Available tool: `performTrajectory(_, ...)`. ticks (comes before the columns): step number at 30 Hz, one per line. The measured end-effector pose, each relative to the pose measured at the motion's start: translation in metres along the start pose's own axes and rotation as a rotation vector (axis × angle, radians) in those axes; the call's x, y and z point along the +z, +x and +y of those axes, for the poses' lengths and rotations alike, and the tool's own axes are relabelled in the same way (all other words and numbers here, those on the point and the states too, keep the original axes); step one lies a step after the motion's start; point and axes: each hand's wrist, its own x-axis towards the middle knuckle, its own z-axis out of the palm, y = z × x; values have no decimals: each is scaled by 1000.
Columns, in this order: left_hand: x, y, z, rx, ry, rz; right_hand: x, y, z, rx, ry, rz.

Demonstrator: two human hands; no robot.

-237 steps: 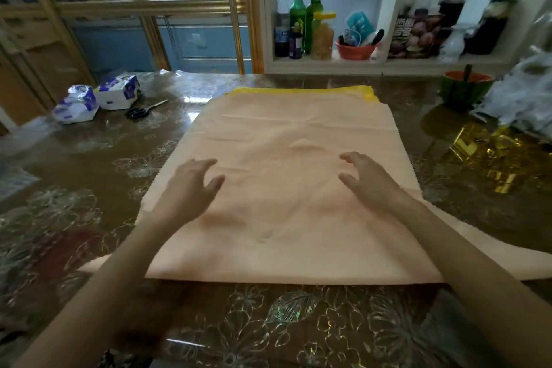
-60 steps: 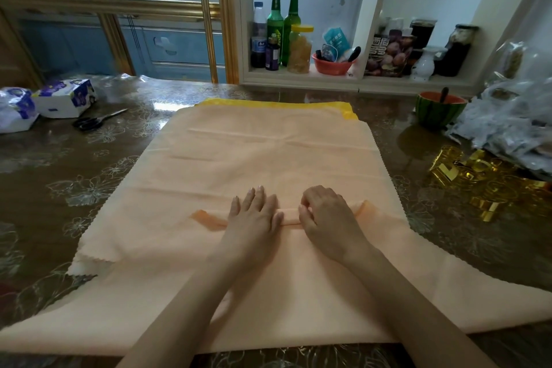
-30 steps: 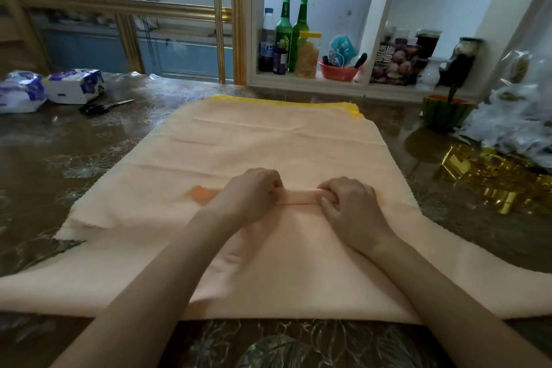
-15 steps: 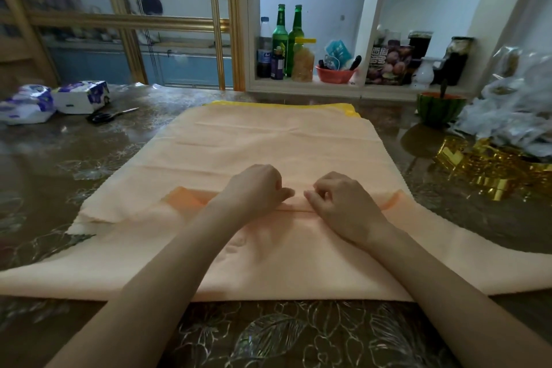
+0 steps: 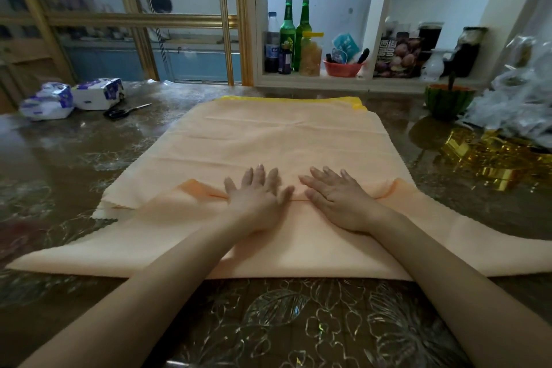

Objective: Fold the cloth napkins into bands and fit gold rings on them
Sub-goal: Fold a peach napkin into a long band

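— Both hands are flat now, you see? A moment ago the left hand (image 5: 257,197) and the right hand (image 5: 337,200) were curled and pinching the narrow fold (image 5: 198,188). Now the fingers are straight and they press it down.
— So the folding is finished?
— Only this one turn, I think. The peach napkin (image 5: 283,140) lies on the table (image 5: 74,158) in front of the person. The fold runs from nine to three o'clock, and both hands rest on its middle.
— And the gold rings (image 5: 493,158)?
— They wait at two o'clock, well apart from the cloth, untouched. I judge that more turns are needed before a band is ready.
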Motion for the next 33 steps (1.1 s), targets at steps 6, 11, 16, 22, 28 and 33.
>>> performTrajectory(6,-3,-8,-40,-82,-58,-20,-1,-1,2,30,53,-20)
performTrajectory(11,-5,-10,-38,-82,-130,4,-6,-6,9,73,95,20)
performTrajectory(16,-2,-27,-41,106,-161,193,-13,-17,5,-26,248,200)
performTrajectory(22,-8,-23,-37,243,-158,365,-11,-30,11,-123,190,392)
performTrajectory(28,-11,-35,-32,320,-274,386,-12,-35,5,-125,160,402)
performTrajectory(33,-5,-35,-16,300,-209,426,-21,-44,-1,-118,98,209)
